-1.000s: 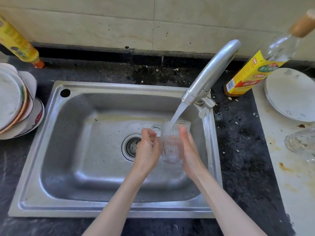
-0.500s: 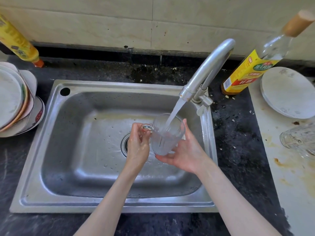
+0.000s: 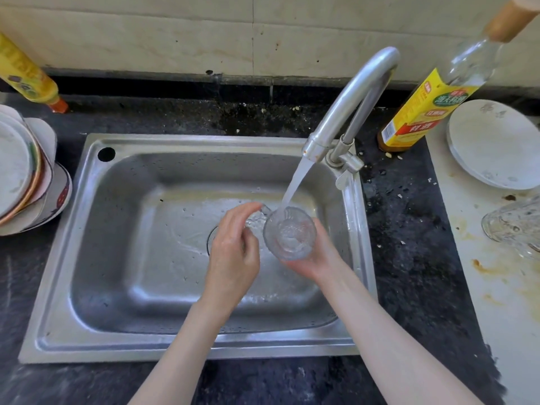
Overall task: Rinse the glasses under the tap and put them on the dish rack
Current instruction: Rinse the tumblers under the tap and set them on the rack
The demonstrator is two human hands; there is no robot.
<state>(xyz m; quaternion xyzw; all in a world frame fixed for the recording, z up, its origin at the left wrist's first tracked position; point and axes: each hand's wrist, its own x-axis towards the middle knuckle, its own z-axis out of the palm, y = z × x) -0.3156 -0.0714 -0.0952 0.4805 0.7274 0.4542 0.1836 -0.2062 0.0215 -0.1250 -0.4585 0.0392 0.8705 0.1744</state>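
Note:
A clear glass mug [image 3: 290,232] stands mouth-up over the steel sink [image 3: 122,258], right under the running tap [image 3: 347,112]; the stream falls into it. My left hand [image 3: 233,247] pinches the mug's handle at its left side. My right hand [image 3: 318,258] cups the mug from below and from the right, fingers curled round its base. Another clear glass [image 3: 514,226] lies on its side on the white board at the far right edge.
Stacked plates and bowls [image 3: 23,171] sit left of the sink. A yellow bottle [image 3: 29,74] leans at the back left. A yellow-labelled bottle [image 3: 432,103] and a white plate [image 3: 493,144] stand at the back right. The worktop [image 3: 409,258] is dark stone.
The mug has turned from tilted to upright with its mouth facing up. My right hand has slid from the mug's side to beneath it. The left hand keeps the handle.

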